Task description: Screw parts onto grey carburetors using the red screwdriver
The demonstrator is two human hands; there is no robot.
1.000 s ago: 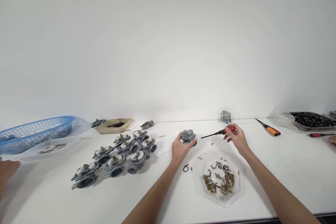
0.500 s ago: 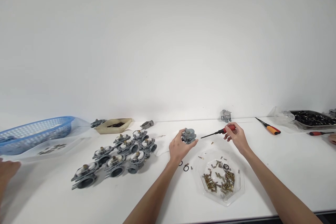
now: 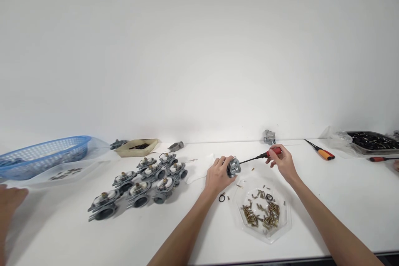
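Observation:
A grey metal carburetor [image 3: 234, 167] is gripped in my left hand [image 3: 218, 175], whose fingers wrap over its left side. My right hand [image 3: 282, 163] holds a screwdriver [image 3: 274, 152] by its red and black handle. The dark shaft points left, and its tip reaches the carburetor's right side; whether it sits in a screw is too small to tell. Below the hands lies a clear octagonal tray [image 3: 264, 237] with many brass screws [image 3: 271, 216] and a black ring inside. A black O-ring [image 3: 222, 198] and a few small screws rest on the table left of the tray.
Several open carburetors [image 3: 139, 189] stand in a group at left. Behind them are a beige tray [image 3: 149, 149], a blue basket [image 3: 62, 151] and a clear tray [image 3: 40, 178]. Orange- and red-handled tools [image 3: 324, 153] lie at right, near a black-parts tray [image 3: 370, 141]. Other people's hands [image 3: 11, 199] show at both edges.
My left hand has turned the carburetor over and brought it rightward against the screwdriver's tip. The right hand has stayed almost in place with the screwdriver.

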